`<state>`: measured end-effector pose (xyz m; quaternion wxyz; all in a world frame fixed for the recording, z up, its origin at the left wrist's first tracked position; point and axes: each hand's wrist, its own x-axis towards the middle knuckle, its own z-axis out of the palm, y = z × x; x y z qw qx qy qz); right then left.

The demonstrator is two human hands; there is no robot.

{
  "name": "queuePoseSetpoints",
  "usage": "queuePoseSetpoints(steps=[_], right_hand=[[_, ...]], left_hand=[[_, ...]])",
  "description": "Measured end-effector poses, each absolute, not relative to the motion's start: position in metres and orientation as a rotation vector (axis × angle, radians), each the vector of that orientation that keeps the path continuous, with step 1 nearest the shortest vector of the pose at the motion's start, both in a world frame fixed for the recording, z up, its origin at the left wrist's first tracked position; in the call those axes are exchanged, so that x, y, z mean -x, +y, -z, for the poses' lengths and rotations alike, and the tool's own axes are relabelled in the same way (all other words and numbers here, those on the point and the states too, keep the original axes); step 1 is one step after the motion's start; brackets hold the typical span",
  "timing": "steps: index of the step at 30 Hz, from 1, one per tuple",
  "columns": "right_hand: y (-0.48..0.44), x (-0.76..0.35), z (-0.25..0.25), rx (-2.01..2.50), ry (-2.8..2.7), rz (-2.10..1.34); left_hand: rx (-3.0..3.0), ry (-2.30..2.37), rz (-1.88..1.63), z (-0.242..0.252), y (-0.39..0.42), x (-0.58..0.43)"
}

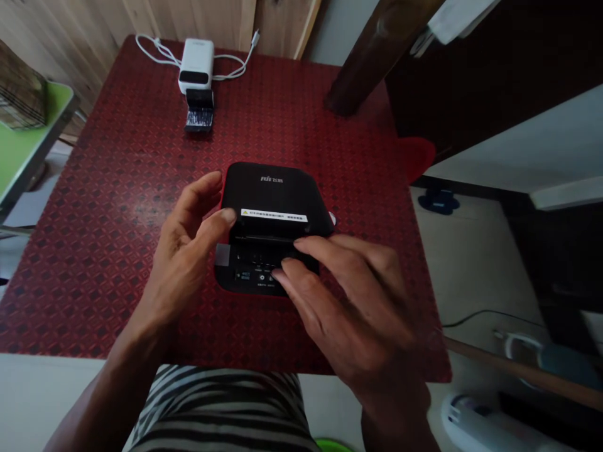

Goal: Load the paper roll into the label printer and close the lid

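Note:
A black box-shaped printer [273,194] with a white warning label on its lid sits in the middle of a red patterned table [117,207]. My left hand [186,251] rests against the printer's left side, thumb on the lid's front corner, fingers spread. My right hand [343,301] lies over the front right of the printer, its fingertips stretched onto the button panel below the lid. Neither hand grips the device.
At the table's far edge lie a white power bank [196,63] with a white cable [155,50] and a small black device [199,110]. A dark wooden post [372,56] stands at the back right. A green surface [23,144] is on the left.

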<state>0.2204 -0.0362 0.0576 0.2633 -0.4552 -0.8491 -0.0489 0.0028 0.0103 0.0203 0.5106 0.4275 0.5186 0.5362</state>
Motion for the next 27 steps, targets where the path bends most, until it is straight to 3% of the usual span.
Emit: queuePoseSetpoints(steps=[27], right_hand=[[-0.032, -0.213, -0.048, 1.268, -2.232, -0.083]], left_hand=[[-0.944, 1.219, -1.199, -0.009, -0.004, -0.004]])
